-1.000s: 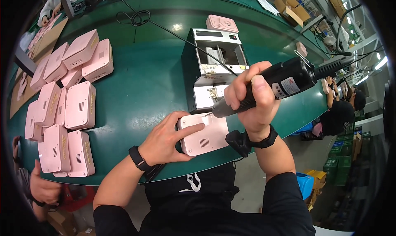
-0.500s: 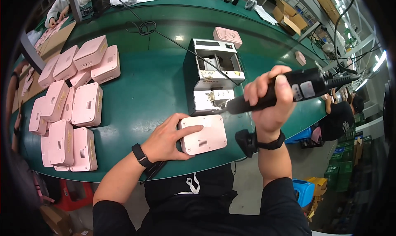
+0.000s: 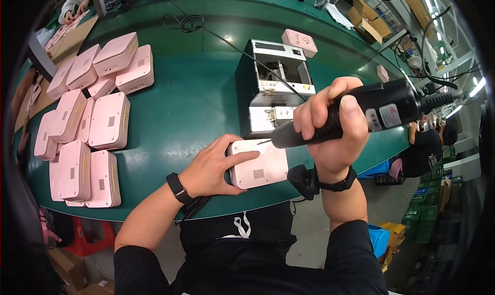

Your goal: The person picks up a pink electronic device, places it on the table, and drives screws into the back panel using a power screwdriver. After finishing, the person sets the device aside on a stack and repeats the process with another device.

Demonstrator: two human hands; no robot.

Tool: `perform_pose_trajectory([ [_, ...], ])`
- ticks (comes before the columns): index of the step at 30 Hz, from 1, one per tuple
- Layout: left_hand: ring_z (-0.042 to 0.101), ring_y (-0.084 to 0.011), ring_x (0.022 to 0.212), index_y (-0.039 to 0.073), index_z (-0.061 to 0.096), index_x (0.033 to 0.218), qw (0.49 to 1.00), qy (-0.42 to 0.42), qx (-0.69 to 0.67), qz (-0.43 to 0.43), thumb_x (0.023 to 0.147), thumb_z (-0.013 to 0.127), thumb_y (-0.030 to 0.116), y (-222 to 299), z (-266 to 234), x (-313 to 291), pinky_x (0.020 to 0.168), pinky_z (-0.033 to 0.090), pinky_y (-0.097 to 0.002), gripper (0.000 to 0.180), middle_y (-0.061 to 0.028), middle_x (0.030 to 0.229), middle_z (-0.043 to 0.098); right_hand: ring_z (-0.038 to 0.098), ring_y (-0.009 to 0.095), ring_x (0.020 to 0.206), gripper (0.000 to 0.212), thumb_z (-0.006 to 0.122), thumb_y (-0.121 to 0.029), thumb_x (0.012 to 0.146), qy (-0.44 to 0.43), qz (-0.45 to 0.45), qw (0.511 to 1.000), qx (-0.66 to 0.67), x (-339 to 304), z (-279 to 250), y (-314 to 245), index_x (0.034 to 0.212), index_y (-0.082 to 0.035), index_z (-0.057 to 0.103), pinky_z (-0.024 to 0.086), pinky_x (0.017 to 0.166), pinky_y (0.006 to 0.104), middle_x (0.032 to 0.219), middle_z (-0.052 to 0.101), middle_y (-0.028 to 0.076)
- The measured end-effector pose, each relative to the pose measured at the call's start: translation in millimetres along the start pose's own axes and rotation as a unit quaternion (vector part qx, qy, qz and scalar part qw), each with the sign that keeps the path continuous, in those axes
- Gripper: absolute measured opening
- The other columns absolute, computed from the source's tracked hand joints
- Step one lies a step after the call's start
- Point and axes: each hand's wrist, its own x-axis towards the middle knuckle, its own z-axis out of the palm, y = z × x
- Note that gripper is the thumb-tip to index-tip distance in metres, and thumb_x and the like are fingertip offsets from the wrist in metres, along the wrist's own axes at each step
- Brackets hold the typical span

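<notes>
My left hand (image 3: 210, 167) grips a pale pink plastic case (image 3: 268, 167) by its left side, thumb at the near edge and index finger across the top. The case lies flat on the green table, with a vent grille and corner holes facing up. In my right hand (image 3: 335, 117) is a black electric screwdriver (image 3: 381, 109), its body tilted and its cord running off to the right. Its thin bit reaches over the far part of the case; whether it touches cannot be made out. Just behind the case stands a black and silver screw feeder (image 3: 276, 88), partly hidden by the screwdriver.
Several similar pink cases (image 3: 109, 120) lie stacked on the left of the green table (image 3: 191, 104). A pink part (image 3: 300, 42) sits behind the feeder. A black cable (image 3: 221, 37) hangs across the table. Other people work at the far side and right.
My right hand has brought the screwdriver left and nearer, its bit going from the feeder's front to above the case. My left hand still holds the case. The view has shifted slightly.
</notes>
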Motion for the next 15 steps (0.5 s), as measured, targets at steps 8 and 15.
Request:
perform_pose_trajectory([
  [8, 0.054, -0.0323, 0.116, 0.024, 0.062, 0.130, 1.000, -0.005, -0.012, 0.004, 0.060, 0.087, 0.024, -6.0, 2.4, -1.7, 0.095, 0.050, -0.0409, 0.074, -0.0120, 0.129, 0.048, 0.047, 0.017, 0.050, 0.032, 0.058, -0.032, 0.094, -0.128, 0.021, 0.991, 0.023, -4.2, 25.8, 16.7, 0.106, -0.007, 0.043, 0.044, 0.054, 0.0356, 0.067, 0.051, 0.007],
  [15, 0.052, -0.0345, 0.117, 0.020, 0.065, 0.126, 0.999, 0.001, -0.032, 0.014, 0.058, 0.087, 0.019, -12.1, 2.3, -6.3, 0.093, 0.050, -0.0418, 0.072, -0.0145, 0.133, 0.044, 0.048, 0.016, 0.052, 0.036, 0.066, -0.032, 0.092, -0.132, 0.038, 0.990, -0.023, -6.3, 33.0, 31.1, 0.101, -0.008, 0.041, 0.044, 0.054, 0.0341, 0.067, 0.051, 0.007],
])
